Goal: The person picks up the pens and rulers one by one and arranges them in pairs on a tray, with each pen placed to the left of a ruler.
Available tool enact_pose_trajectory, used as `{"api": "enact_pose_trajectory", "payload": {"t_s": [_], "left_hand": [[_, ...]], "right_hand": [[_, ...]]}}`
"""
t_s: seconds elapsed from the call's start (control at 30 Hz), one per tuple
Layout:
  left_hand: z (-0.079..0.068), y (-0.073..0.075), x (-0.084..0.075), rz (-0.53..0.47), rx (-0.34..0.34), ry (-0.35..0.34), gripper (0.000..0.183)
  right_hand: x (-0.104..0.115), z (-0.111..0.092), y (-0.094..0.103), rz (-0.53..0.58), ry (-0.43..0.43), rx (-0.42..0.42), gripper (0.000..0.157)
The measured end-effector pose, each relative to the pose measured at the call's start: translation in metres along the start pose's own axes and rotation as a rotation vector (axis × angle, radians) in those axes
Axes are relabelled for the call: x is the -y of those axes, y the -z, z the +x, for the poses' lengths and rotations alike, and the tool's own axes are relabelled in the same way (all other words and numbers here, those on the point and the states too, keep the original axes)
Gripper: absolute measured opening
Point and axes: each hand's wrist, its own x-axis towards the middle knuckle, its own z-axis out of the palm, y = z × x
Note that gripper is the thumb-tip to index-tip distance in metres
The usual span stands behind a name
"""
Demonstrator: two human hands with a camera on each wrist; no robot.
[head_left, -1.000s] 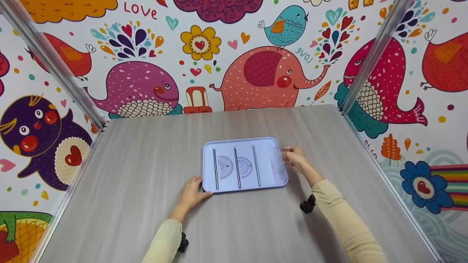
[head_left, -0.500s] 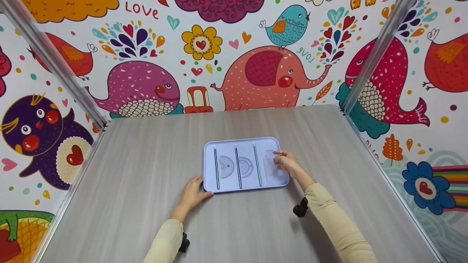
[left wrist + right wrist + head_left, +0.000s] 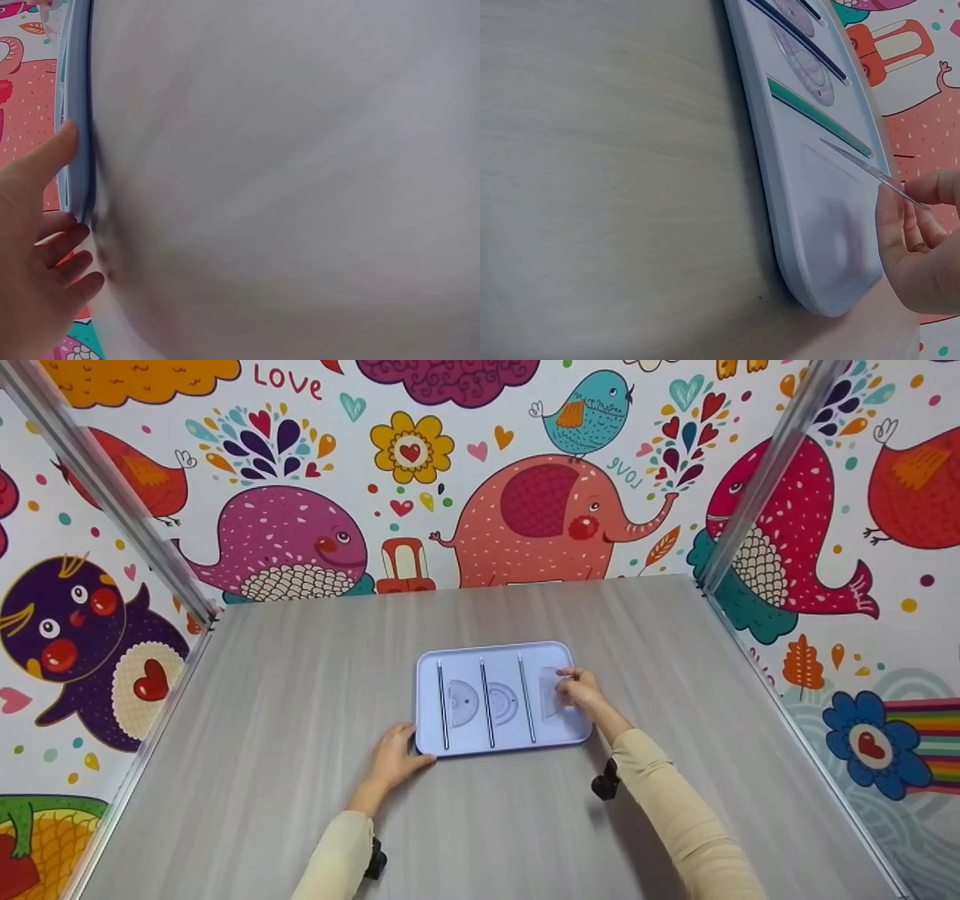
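Observation:
A pale lilac tray [image 3: 429,720] lies on the table. My left hand [image 3: 394,756] holds its near left corner, thumb along the front side and fingers at the end, as the left wrist view shows. My right hand [image 3: 581,691] pinches a clear protractor [image 3: 549,694] between thumb and fingers over the tray's right end. In the right wrist view this protractor [image 3: 870,171] is tilted, edge-on, above the tray floor. Two more protractors, one left [image 3: 462,703] and one in the middle [image 3: 504,703], lie in the tray.
Three slim pencils, left [image 3: 443,705], middle [image 3: 487,701] and right [image 3: 527,697], lie across the tray and divide it into sections. The right one looks green in the right wrist view. Cartoon-printed walls [image 3: 300,540] and metal posts [image 3: 772,472] bound the wood-grain table [image 3: 315,675].
My right hand has moved left from beyond the tray's right rim to above its right section, carrying the protractor. The left hand stays at the tray corner.

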Motion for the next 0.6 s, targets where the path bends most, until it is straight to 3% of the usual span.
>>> {"api": "enact_pose_trajectory", "payload": {"t_s": [0.27, 0.43, 0.6], "left_hand": [[-0.001, 0.0, 0.0, 0.015, 0.005, 0.006, 0.064], [0.0, 0.0, 0.0, 0.012, -0.006, -0.007, 0.063], [-0.001, 0.002, -0.001, 0.011, -0.003, -0.003, 0.063]], "right_hand": [[-0.004, 0.004, -0.002, -0.033, 0.034, -0.011, 0.037], [-0.051, 0.055, 0.004, 0.024, 0.107, 0.036, 0.03], [-0.085, 0.095, 0.006, -0.036, 0.094, -0.013, 0.03]]}}
